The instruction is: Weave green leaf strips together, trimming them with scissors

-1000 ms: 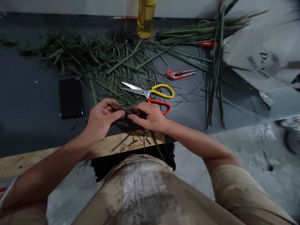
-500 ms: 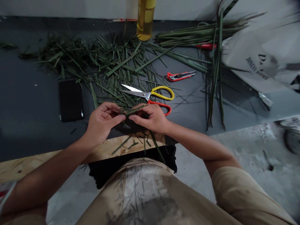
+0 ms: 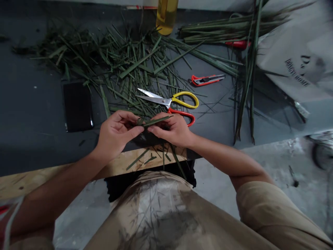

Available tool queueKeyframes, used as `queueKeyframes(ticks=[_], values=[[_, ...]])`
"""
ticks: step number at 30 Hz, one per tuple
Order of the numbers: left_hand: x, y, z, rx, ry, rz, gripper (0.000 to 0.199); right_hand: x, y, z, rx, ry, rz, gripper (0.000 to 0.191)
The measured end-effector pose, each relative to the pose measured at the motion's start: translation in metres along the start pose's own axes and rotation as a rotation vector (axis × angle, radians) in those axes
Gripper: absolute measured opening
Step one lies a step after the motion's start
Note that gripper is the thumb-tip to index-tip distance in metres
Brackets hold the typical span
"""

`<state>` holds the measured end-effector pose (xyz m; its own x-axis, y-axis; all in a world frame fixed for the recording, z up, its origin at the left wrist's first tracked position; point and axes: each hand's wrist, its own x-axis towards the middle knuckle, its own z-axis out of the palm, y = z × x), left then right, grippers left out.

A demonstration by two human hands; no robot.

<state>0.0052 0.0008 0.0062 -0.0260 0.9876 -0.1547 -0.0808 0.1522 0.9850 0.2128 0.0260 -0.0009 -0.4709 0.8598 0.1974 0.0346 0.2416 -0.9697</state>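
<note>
Near the table's front edge, my left hand (image 3: 118, 130) pinches a small folded piece made of green leaf strips (image 3: 156, 121). A loose strip end points right from it, across my right hand (image 3: 173, 130). The right fingers are closed on the same leaf strips, thumb close to the left thumb; what lies under those fingers is hidden. Just behind my right hand lie scissors (image 3: 168, 101) with one yellow and one red handle, blades parted and pointing left. Leaf scraps (image 3: 151, 159) hang and lie on the wooden edge below my hands.
A heap of cut green leaves (image 3: 104, 59) spreads behind the hands. A black phone-like slab (image 3: 78, 107) lies left. A cutter knife (image 3: 208, 80), a bottle of yellow liquid (image 3: 166, 17), a bundle of long leaves (image 3: 221, 29) and a printed bag (image 3: 293, 66) lie farther back and right.
The view has shifted slightly, so the table things sit a little higher, most of them farther right. Both hands keep hold of the leaf strips, with little visible change in grip.
</note>
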Motion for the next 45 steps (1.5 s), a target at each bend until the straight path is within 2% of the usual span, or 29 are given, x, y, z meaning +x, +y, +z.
queueKeyframes(ticks=[5, 8, 14, 24, 28, 33, 35, 41, 45], values=[[0.001, 0.003, 0.001, 0.037, 0.018, 0.003, 0.032, 0.001, 0.0, 0.0, 0.064, -0.031, 0.044, 0.022], [0.002, 0.0, 0.0, 0.051, -0.001, 0.03, 0.032, 0.001, 0.0, 0.001, 0.094, -0.017, 0.044, 0.017], [0.005, -0.007, -0.001, 0.021, 0.004, -0.018, 0.034, 0.001, -0.001, 0.0, 0.073, -0.018, 0.028, 0.012], [0.008, -0.012, -0.003, -0.023, 0.012, 0.003, 0.034, 0.003, 0.003, -0.002, 0.093, -0.029, 0.063, 0.02], [0.008, -0.013, -0.002, -0.07, 0.0, -0.008, 0.034, 0.002, 0.005, -0.002, 0.04, -0.03, 0.052, 0.021], [0.009, -0.016, -0.005, -0.019, 0.009, -0.02, 0.034, -0.001, 0.008, -0.002, -0.263, -0.008, -0.132, 0.02], [0.011, -0.018, -0.008, 0.017, 0.006, -0.012, 0.034, -0.001, 0.011, -0.001, -0.317, 0.001, -0.163, 0.022], [0.015, -0.023, -0.011, 0.014, -0.008, 0.032, 0.033, 0.003, 0.014, 0.003, -0.265, -0.008, -0.142, 0.023], [0.015, -0.02, -0.009, 0.095, -0.039, 0.061, 0.03, 0.005, 0.014, 0.0, -0.214, -0.009, -0.099, 0.021]])
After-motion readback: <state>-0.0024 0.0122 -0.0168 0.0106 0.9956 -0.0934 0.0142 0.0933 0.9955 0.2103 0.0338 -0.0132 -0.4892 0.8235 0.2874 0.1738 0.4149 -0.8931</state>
